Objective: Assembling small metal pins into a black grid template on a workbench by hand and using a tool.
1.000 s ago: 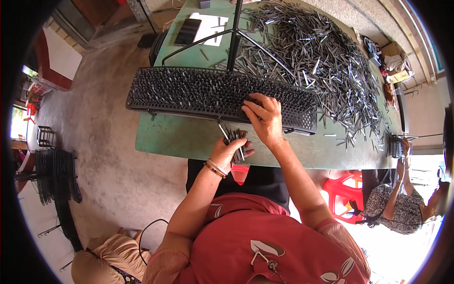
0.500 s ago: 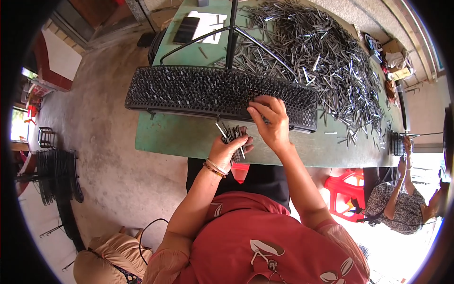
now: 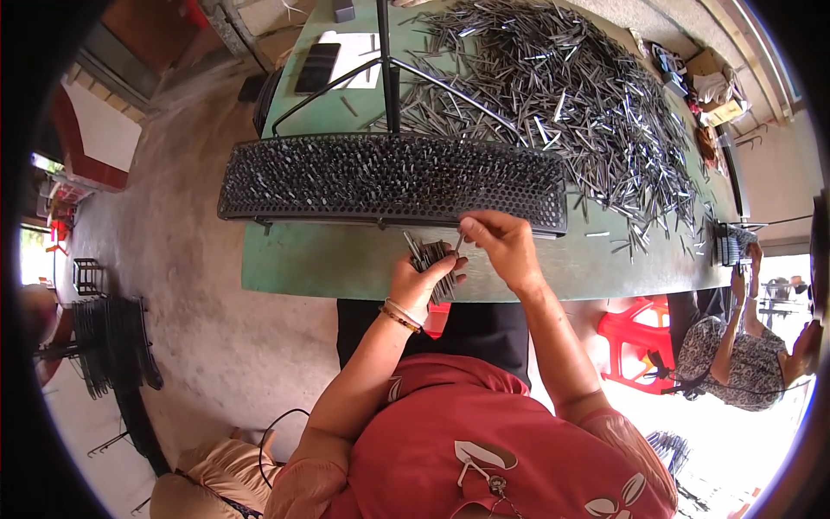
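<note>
A long black perforated rack (image 3: 298, 210) stands on the green table, with many thin dark metal strips upright in its holes; bare holes show along its near edge and right end. Below it, my left hand (image 3: 417, 284) is closed round a bundle of the same metal strips (image 3: 437, 259), their ends sticking out past the fingers. Just right of the bundle, my right hand (image 3: 508, 251) pinches one thin metal strip (image 3: 459, 243) between thumb and forefinger, close to the rack's near edge.
A large pile of loose metal strips (image 3: 596, 112) covers the table's (image 3: 294, 268) far right. A black frame (image 3: 393, 99) rises behind the rack. A phone (image 3: 317, 67) lies on white paper at far left. Another person (image 3: 735, 359) works at right by a red stool (image 3: 635, 342).
My right hand has come back from the rack's holes toward the bundle in my left hand and now pinches a strip. The view has shifted slightly; the left hand still grips the bundle.
</note>
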### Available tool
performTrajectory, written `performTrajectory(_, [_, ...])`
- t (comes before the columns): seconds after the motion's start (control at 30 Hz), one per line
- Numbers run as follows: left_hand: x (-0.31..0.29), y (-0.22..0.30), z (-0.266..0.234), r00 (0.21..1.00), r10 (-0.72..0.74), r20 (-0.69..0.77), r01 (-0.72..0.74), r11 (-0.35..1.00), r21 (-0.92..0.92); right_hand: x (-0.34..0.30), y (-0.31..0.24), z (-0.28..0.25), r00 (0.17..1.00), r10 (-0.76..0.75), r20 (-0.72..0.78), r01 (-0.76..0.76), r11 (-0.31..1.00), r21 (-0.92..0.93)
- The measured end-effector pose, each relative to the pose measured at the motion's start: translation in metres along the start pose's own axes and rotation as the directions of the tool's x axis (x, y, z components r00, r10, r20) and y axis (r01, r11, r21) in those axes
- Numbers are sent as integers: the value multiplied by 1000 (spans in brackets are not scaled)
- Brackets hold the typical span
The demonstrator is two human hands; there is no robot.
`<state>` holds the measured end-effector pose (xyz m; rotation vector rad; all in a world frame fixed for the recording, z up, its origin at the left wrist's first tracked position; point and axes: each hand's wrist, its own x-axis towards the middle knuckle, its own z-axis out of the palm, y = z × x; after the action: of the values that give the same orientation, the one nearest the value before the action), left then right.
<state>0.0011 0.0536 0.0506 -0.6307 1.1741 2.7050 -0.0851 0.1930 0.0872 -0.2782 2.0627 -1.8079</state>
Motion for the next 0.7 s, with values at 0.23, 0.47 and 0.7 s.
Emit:
performTrajectory(0.23, [4,0,3,974,-217,59,220,974,-47,30,-5,-10,908,-324,-265,281,941,-186])
performTrajectory(0.47, [3,2,2,973,-215,90,220,974,-57,41,7,-4,778,-602,-178,466,744,-479])
performTrajectory(0.7, [-1,9,6,994,-91,51,94,994,-49,32,14,-1,701,-713,10,470,451,-759])
